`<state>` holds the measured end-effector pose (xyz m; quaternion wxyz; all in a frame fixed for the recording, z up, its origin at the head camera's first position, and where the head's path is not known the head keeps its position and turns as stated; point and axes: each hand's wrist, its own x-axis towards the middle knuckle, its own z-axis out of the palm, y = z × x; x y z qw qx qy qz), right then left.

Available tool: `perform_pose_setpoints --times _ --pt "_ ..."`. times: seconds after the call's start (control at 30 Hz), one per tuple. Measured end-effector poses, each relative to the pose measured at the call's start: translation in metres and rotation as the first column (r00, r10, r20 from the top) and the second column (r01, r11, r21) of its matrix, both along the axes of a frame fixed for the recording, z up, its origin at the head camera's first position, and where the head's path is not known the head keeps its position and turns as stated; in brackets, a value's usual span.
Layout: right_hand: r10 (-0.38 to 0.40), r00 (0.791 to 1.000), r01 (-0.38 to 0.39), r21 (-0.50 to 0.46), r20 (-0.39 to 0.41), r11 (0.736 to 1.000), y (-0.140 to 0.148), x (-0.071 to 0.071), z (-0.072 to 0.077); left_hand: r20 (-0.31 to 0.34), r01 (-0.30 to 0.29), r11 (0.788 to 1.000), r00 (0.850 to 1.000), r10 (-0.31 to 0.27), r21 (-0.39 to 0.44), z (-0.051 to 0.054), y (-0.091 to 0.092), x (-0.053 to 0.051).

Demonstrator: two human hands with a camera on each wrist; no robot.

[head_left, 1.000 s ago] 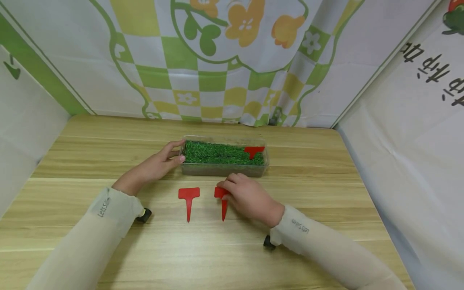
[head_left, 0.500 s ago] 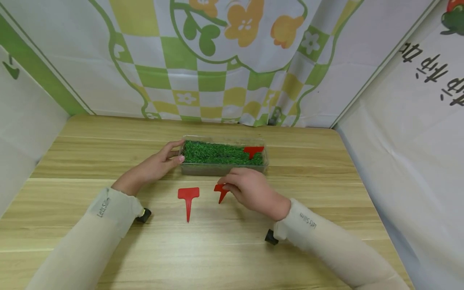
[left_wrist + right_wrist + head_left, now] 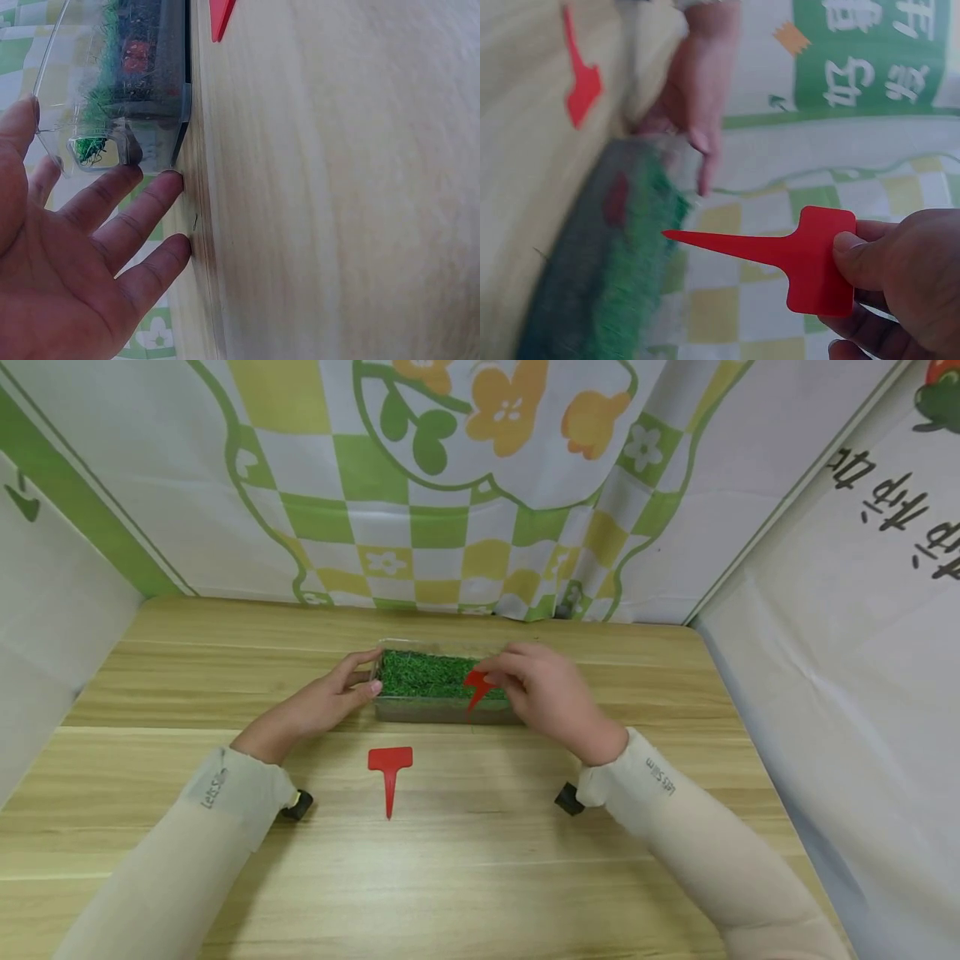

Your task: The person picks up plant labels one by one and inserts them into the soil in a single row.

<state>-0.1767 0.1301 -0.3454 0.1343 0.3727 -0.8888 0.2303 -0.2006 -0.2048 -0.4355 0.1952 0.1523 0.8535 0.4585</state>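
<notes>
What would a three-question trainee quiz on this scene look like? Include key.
1. Multiple choice: what is in the right hand's grip?
a) a blue round spoon
b) a red T-shaped plastic marker
c) a white paper cup
2. True or false: the left hand touches one end of the clear rectangular plastic box with green grass-like filling.
3. Count: how many such markers lie on the light wooden table?

Key: 1 b; 2 true; 3 one, the table marker.
</notes>
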Motion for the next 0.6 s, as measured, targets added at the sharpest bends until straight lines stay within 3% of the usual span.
perform_pose_setpoints --times 0.27,0.6 --pt "-0.062 0.998 0.062 -0.008 -0.006 0.998 0.001 -0.017 0.010 0.002 -0.010 1.000 1.000 0.010 -0.017 -0.003 -0.003 0.000" --pt "-0.119 0.991 0.115 0.066 0.061 0.991 -0.006 -0.037 -0.004 0.008 -0.020 1.000 1.000 0.020 -0.023 -0.004 -0.002 0.000"
